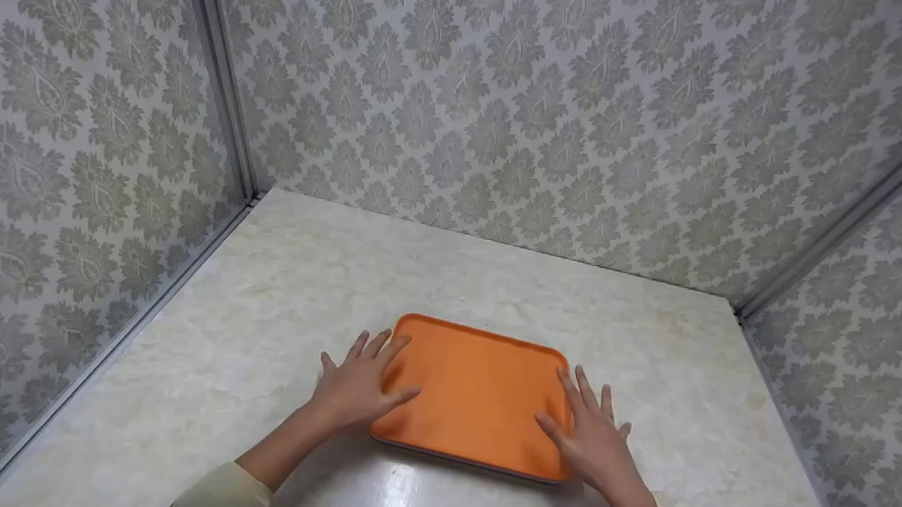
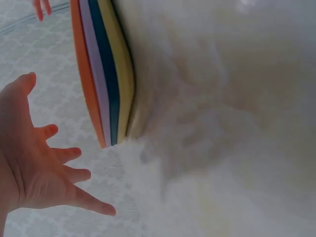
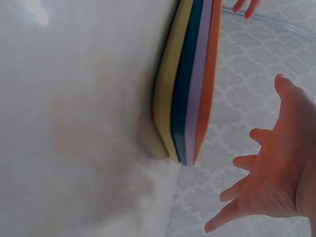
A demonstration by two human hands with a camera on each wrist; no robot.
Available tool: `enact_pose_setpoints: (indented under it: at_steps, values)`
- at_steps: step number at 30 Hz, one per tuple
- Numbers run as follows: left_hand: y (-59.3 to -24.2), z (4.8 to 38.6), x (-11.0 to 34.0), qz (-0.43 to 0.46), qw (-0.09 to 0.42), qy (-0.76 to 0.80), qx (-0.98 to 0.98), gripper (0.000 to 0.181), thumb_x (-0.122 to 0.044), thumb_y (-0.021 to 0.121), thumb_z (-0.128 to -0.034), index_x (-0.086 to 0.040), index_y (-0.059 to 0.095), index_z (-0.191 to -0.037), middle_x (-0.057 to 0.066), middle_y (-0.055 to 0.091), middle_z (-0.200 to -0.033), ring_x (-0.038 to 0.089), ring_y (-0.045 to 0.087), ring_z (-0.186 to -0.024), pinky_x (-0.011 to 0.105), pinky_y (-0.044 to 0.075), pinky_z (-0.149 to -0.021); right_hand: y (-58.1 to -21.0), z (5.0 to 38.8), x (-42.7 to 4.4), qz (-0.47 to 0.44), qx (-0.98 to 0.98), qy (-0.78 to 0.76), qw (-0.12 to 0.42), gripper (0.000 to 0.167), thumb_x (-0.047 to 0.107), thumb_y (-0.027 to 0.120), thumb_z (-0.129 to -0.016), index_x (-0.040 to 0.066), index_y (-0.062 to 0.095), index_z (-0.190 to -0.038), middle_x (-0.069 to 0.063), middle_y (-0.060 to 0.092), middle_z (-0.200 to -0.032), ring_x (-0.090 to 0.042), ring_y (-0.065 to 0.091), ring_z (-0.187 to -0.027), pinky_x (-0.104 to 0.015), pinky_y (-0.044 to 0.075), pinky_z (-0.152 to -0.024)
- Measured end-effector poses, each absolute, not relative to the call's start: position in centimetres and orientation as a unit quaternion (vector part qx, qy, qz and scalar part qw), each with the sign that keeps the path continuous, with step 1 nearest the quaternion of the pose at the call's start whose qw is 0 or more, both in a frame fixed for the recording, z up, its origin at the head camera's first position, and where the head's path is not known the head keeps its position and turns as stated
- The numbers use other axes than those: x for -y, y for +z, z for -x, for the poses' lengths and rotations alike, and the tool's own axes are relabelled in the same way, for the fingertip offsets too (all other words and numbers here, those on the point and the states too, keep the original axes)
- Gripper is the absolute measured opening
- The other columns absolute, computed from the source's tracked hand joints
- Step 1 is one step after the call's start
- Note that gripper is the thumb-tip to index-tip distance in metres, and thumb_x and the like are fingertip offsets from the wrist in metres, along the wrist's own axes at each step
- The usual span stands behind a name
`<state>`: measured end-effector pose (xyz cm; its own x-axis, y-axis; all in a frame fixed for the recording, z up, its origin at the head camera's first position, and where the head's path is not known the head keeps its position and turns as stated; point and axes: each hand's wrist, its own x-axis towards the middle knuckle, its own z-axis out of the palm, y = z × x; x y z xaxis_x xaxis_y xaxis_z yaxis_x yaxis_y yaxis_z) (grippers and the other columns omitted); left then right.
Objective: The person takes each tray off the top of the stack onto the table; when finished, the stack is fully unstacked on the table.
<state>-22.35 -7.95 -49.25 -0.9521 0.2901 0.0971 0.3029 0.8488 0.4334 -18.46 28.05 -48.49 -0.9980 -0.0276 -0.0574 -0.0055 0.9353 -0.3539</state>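
An orange tray (image 1: 476,397) with a raised rim lies on top of a stack on the table. Seen edge-on in the left wrist view, a lavender tray (image 2: 98,74), a dark teal tray (image 2: 105,64) and a yellow tray (image 2: 121,64) sit beneath it. My left hand (image 1: 356,389) hovers over the stack's left side, fingers spread, with a gap between it and the trays. Over the right side my right hand (image 1: 594,439) is held the same way, also apart from the trays in the right wrist view. Neither hand holds anything.
The pale marbled table (image 1: 331,257) extends around the stack. Patterned panels enclose it: a back wall (image 1: 493,120), a left wall (image 1: 70,195) and a right wall (image 1: 860,358), with grey metal strips at the corners.
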Motion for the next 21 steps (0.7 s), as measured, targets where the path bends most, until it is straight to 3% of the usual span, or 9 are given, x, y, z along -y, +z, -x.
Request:
enact_pose_setpoints:
  at_steps: [10,21]
  values:
    - [-51.8,23.0,8.5,0.123,-0.025,-0.246,0.961,0.081,-0.07,0.056,-0.0908,-0.032,0.033,-0.159,0.003,0.031,-0.164,0.039,0.021,-0.15,0.089,0.013,-0.095,-50.9,18.9,-28.9,-0.034,-0.974,-0.212,0.07,0.09,0.077,0.04,-0.094,0.025,0.018,-0.164,-0.016,0.009,-0.168,-0.061,0.002,-0.144,-0.091,0.005,-0.09]
    - [-52.9,22.9,8.4,0.1,-0.034,-0.263,0.959,0.088,-0.07,0.054,-0.0912,-0.026,0.026,-0.162,0.002,0.037,-0.161,0.037,0.029,-0.148,0.088,0.007,-0.097,-52.4,19.2,-29.5,-0.074,-0.958,-0.255,0.106,0.102,0.08,0.035,-0.092,0.016,0.004,-0.164,-0.02,0.014,-0.166,-0.054,0.005,-0.147,-0.088,0.001,-0.096]
